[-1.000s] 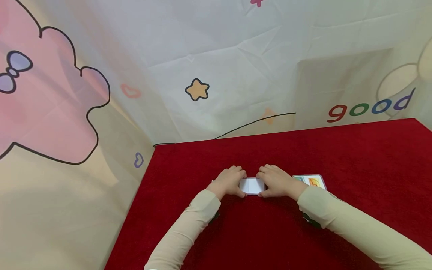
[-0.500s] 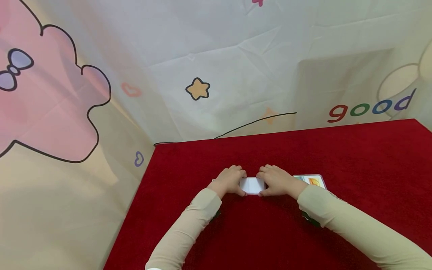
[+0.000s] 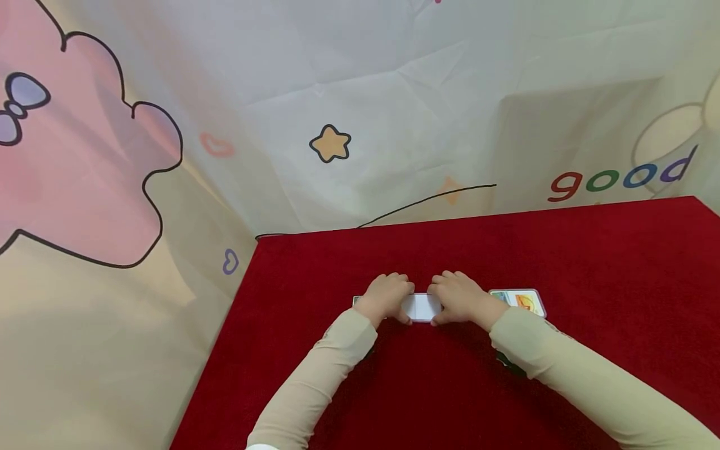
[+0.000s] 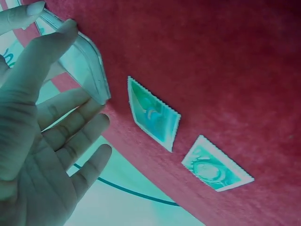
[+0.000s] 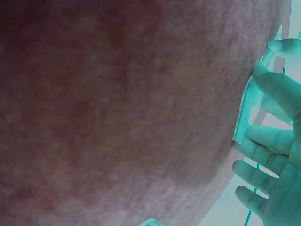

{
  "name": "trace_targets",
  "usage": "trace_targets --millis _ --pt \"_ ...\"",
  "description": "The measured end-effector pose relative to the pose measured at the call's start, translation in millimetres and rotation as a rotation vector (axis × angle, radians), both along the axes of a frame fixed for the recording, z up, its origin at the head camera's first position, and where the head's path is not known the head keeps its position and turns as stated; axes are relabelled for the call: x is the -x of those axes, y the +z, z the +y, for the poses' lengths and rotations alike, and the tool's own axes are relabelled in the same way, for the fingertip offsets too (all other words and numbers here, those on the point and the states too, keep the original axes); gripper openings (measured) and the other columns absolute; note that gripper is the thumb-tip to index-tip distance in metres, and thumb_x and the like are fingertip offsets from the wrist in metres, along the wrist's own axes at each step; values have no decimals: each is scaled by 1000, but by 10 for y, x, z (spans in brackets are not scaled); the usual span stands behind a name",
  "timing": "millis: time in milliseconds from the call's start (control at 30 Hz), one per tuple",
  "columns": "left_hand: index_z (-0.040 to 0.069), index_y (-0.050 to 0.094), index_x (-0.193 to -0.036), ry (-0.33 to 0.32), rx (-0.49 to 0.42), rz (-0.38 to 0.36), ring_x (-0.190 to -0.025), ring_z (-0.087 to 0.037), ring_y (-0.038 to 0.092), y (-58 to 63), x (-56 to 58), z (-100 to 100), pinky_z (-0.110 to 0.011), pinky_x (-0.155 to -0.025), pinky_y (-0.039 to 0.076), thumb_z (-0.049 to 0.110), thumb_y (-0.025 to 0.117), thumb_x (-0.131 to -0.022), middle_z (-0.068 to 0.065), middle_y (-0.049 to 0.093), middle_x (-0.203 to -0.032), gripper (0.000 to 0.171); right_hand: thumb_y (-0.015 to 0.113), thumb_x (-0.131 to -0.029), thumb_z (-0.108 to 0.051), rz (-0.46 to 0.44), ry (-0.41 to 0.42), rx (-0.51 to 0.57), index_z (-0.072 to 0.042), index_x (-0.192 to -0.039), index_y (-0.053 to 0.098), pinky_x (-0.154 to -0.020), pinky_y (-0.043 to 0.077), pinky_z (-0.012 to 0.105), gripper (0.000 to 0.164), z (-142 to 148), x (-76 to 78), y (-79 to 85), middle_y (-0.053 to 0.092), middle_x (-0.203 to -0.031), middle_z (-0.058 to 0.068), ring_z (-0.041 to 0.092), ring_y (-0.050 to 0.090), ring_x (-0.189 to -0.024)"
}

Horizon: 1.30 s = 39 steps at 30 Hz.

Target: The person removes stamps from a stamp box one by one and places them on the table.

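Between my two hands a small flat case (image 3: 423,307) of clear plastic with a white inside lies on the red cloth. My left hand (image 3: 388,297) grips its left end, thumb (image 4: 51,42) on the near edge and fingertips at the far edge. At the other end my right hand (image 3: 458,297) holds the case the same way, the thumb (image 5: 277,87) along its near side. The hands cover both ends. Beside the left hand, in the left wrist view, lie two stamps with toothed edges, one stamp (image 4: 153,113) closer to the case and another stamp (image 4: 216,167) farther off.
A rounded clear holder (image 3: 524,301) with a colourful picture lies right of the right hand, partly behind the sleeve (image 3: 523,337). Red cloth (image 3: 427,387) covers the table. A white printed curtain (image 3: 394,156) hangs along the back and left edges.
My left hand has shifted slightly to the right along the case, covering a little more of its left end. The right hand keeps its grip, and the head view has tilted slightly.
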<state>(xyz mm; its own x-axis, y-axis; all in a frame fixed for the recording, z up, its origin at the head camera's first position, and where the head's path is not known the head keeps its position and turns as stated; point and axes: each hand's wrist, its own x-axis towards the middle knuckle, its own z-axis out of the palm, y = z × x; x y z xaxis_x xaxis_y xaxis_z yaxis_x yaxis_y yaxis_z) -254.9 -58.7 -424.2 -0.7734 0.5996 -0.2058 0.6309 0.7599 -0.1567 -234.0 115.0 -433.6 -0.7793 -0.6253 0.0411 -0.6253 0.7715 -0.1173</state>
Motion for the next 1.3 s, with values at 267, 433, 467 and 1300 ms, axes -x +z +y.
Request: trace_targets --millis 267,433,467,1300 --pt "19 66 -112 33 19 -10 -98 -13 57 48 1 30 -27 -80 47 45 80 -73 4 62 -106 49 82 -70 -37 15 -11 -23 -7 -97 69 -75 42 37 42 9 -5 74 62 -90 3 20 51 -83" --pt "18 63 -117 37 -5 -40 -101 -14 56 44 -23 68 -28 -82 46 43 79 -75 3 60 -110 52 82 -69 -38 21 -30 -19 -7 -96 69 -74 42 37 43 62 -13 17 63 -90 3 20 51 -83" --pt "17 63 -117 41 -8 -44 -101 -14 56 40 -29 73 -28 -82 46 43 79 -75 2 60 -110 52 82 -69 -38 24 -29 -16 -7 -96 69 -73 42 37 43 68 -15 5 62 -90 3 19 51 -83" --pt "14 56 -126 113 -100 -46 -106 -16 52 -14 -125 -40 -30 -86 47 43 77 -77 -1 56 -117 60 81 -66 -48 217 18 -60 -7 -86 68 -70 40 31 47 72 -84 30 56 -79 1 18 49 -77"
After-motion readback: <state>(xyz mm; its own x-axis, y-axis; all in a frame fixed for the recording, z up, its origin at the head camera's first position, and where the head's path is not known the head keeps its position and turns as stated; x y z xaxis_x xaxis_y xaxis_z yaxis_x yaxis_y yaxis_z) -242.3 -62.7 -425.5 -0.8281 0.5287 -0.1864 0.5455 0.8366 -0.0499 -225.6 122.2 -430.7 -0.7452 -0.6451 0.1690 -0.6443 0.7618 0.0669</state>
